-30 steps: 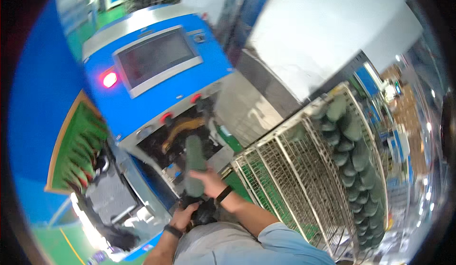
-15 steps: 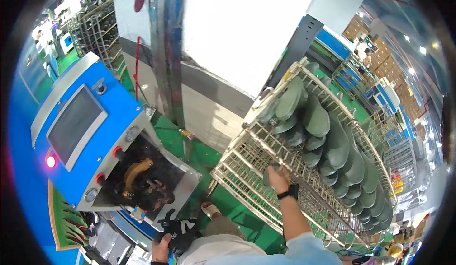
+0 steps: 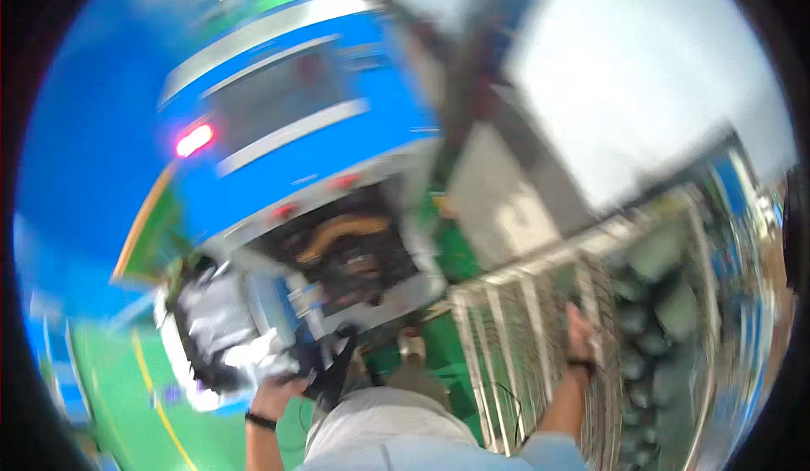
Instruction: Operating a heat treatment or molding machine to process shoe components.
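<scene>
Motion blurs the whole view. My right hand (image 3: 580, 334), with a dark band at its wrist, reaches to the pale metal rack (image 3: 530, 302) on the right. Its fingers are smeared, so whether they grip anything does not show. Grey-green shoe-sole shapes (image 3: 675, 311) fill the rack's right part in rows. At my waist on the left, my left hand (image 3: 278, 397) is beside a black item (image 3: 331, 371) whose kind is unclear. White and grey material (image 3: 221, 323) lies just beyond that hand. The left fingers are too blurred to read.
A blue machine (image 3: 295, 146) with a dark screen (image 3: 274, 100) and a glowing red light (image 3: 195, 140) stands ahead on the left. Its dark open bay (image 3: 346, 260) faces me and holds a curved tan part. Green floor (image 3: 118, 387) with a yellow line lies at the lower left.
The view has swung left, so the machine and rack sit farther right in the picture. My left hand and the white and grey material now show more fully.
</scene>
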The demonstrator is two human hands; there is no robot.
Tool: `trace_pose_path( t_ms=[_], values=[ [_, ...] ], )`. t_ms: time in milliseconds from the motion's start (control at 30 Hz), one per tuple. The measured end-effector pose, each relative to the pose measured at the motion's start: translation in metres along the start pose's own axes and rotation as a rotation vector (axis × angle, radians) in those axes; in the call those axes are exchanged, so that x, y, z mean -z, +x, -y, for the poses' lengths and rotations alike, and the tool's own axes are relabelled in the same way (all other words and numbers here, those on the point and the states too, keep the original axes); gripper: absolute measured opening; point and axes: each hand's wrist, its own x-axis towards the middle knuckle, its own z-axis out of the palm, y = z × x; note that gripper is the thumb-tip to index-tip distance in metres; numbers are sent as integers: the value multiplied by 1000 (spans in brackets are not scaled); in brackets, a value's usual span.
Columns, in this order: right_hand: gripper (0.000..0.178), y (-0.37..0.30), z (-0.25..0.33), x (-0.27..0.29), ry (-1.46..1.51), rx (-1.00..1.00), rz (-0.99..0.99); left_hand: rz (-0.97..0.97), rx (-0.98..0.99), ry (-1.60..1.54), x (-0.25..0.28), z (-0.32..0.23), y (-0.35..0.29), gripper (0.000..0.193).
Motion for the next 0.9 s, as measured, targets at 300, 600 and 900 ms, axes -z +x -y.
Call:
trace_pose_path(
  t_ms=[300, 600, 900],
  values=[
    [46, -104, 57, -90, -295, 787, 381, -581, -444, 176, 83, 181, 48, 38],
    [50, -214, 152, -168, -449, 1102, 752, -719, 110, 461, 106, 256, 131, 50],
    [45, -261, 200, -209, -521, 1320, 932, -846, 127, 45, 7, 321, -50, 47]
  ],
)
